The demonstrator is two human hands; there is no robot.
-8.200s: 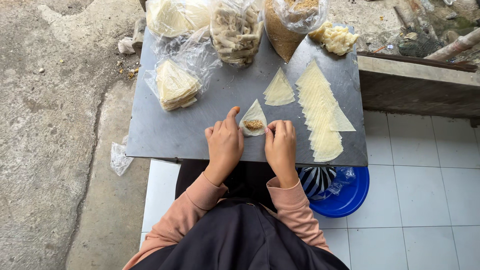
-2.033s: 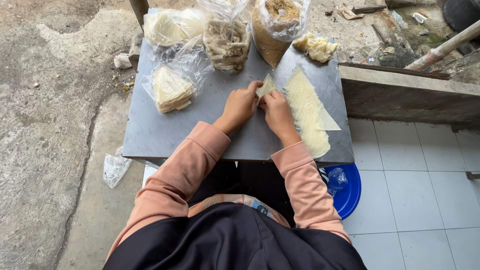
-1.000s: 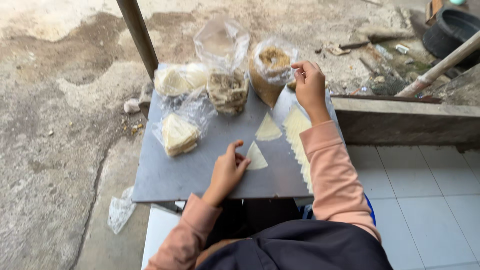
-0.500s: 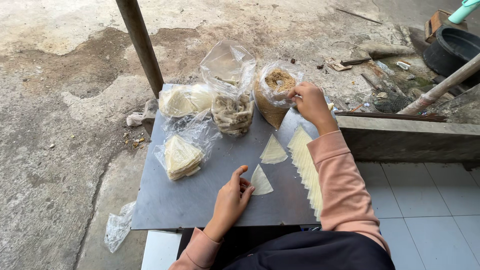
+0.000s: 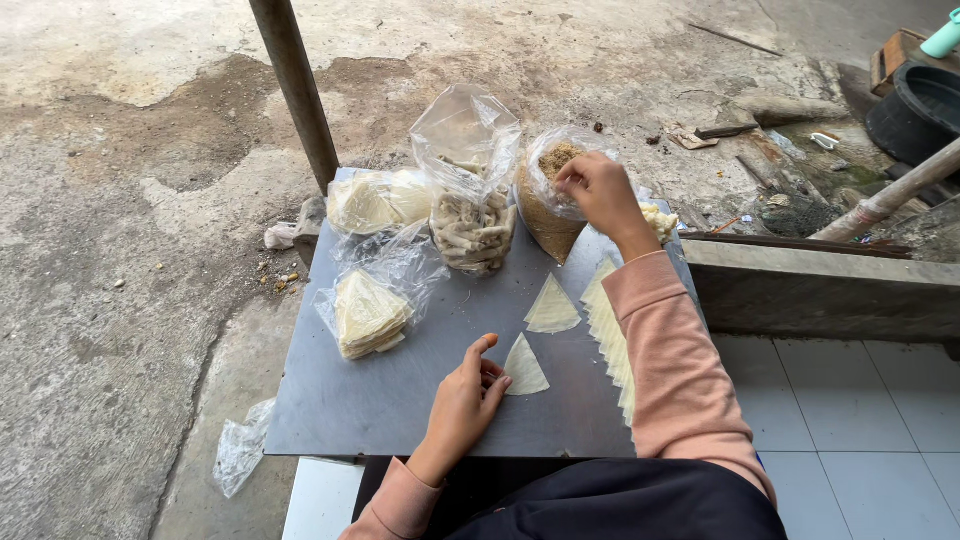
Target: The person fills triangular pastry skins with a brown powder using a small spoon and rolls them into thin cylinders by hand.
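My left hand (image 5: 463, 404) rests on the grey metal tabletop (image 5: 390, 400), fingertips touching a pale triangular pastry wrapper (image 5: 524, 367). A second triangular wrapper (image 5: 552, 306) lies just beyond it. My right hand (image 5: 597, 190) reaches into an open plastic bag of brown crumbly filling (image 5: 545, 215), fingers pinched in the filling. A row of overlapping wrappers (image 5: 606, 330) lies along the table's right side, partly under my right sleeve.
A bag of rolled pastry pieces (image 5: 471, 222) stands at the table's back. Two bags of stacked wrappers (image 5: 366, 312) (image 5: 375, 200) lie at the left. A metal pole (image 5: 296, 90) rises behind the table. A low concrete ledge (image 5: 820, 280) runs at the right.
My right hand left the wrapper in front of me and reached forward into the filling bag. My left hand stayed by the near wrapper. The view tilted up toward the ground beyond.
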